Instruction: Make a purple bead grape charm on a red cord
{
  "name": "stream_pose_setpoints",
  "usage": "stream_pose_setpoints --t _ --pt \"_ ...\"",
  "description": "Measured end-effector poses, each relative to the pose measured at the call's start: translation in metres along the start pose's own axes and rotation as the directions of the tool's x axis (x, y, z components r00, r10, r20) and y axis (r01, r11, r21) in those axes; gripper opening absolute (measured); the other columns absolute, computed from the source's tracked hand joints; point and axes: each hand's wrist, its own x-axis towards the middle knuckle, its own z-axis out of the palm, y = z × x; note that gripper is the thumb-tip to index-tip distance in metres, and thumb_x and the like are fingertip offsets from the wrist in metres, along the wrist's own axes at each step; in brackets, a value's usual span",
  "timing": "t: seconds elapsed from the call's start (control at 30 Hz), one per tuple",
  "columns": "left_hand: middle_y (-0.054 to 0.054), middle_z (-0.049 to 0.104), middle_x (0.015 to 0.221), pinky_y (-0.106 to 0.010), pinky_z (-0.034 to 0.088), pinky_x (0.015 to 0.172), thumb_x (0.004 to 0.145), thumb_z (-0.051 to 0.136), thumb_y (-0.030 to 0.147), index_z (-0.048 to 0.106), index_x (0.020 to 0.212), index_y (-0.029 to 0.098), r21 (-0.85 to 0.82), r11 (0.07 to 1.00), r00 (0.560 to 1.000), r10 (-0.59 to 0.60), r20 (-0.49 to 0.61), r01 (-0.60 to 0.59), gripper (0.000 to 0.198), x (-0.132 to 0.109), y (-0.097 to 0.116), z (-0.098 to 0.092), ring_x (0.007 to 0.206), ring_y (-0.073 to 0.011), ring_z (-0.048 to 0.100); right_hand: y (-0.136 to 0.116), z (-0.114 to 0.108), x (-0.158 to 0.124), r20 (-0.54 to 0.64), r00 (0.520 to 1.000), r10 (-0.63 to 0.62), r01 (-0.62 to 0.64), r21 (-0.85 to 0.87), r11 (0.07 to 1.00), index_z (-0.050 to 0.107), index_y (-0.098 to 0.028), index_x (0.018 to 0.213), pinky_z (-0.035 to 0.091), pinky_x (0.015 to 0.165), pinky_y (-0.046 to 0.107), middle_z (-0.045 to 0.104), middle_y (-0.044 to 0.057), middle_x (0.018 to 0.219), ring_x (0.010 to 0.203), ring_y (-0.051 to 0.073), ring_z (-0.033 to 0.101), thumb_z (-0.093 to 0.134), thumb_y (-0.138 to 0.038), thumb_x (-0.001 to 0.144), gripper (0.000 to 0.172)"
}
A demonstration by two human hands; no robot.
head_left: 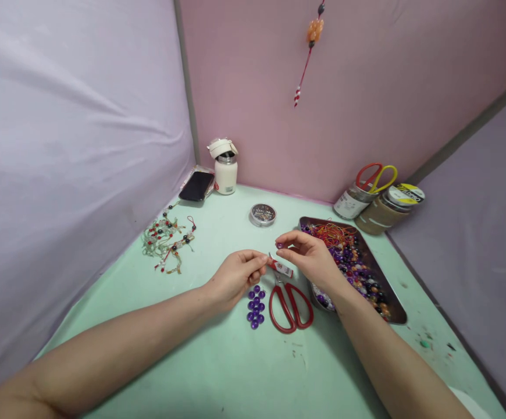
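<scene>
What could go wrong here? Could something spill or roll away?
The round purple beads near the left hand might roll if bumped. The small bead pinched in the right hand could slip. If knocked, the open bottle might spill onto the phone beside it.

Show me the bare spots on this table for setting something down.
Green tabletop shows bare between the tangled beaded strands and round container, also nearer than the purple beads. Crowded: around the scissors, right hand and tray.
</scene>
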Motion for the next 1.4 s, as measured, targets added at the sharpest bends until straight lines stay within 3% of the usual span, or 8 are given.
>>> stream_pose_setpoints --t 0.47,1.1,1.27,1.4 --pt "0.002 0.051 0.061 -0.02 0.029 0.053 0.07 0.072 0.034 0.063 0.076 0.012 -0.012 1.0 1.0 -0.015 -0.003 0.015 0.025 0.001 -0.001 0.0 0.053 -0.0045 0.039 -0.004 0.002 -0.002 0.038 0.988 -0.151 0.153 -0.07 0.986 0.068 -0.023 0.09 0.047 0.069 0.028 0.061 0.003 0.09 0.083 0.015 0.057 0.066 -0.022 0.076 0.014" --pt "0.003 0.049 0.06 -0.021 0.025 0.051 0.068 0.071 0.035 0.061 0.076 0.011 0.065 0.998 1.0 -0.018 -0.016 0.019 0.026 -0.001 0.001 0.003 0.052 -0.0046 0.037 -0.009 0.003 -0.005 0.106 0.969 -0.224 0.241 -0.189 0.952 0.066 -0.023 0.092 0.045 0.074 0.03 0.059 0.002 0.09 0.082 0.014 0.056 0.061 -0.014 0.08 0.015" --pt "0.003 0.051 0.062 -0.021 0.025 0.052 0.067 0.072 0.035 0.06 0.076 0.012 0.105 0.994 1.0 -0.011 0.009 0.01 0.028 0.0 0.0 0.001 0.053 -0.005 0.037 -0.013 0.003 -0.008 0.149 0.965 -0.218 0.254 -0.294 0.921 0.062 -0.023 0.103 0.045 0.07 0.027 0.059 0.001 0.09 0.077 0.013 0.055 0.061 -0.015 0.081 0.024" --pt "0.003 0.052 0.064 -0.021 0.025 0.052 0.068 0.071 0.034 0.06 0.092 0.013 0.111 0.994 0.999 -0.017 0.045 0.012 0.034 0.001 0.0 -0.001 0.053 -0.0053 0.038 -0.014 0.001 -0.011 0.191 0.952 -0.24 0.3 -0.411 0.861 0.054 -0.023 0.113 0.045 0.073 0.027 0.061 0.001 0.092 0.08 0.013 0.055 0.059 -0.011 0.081 0.034"
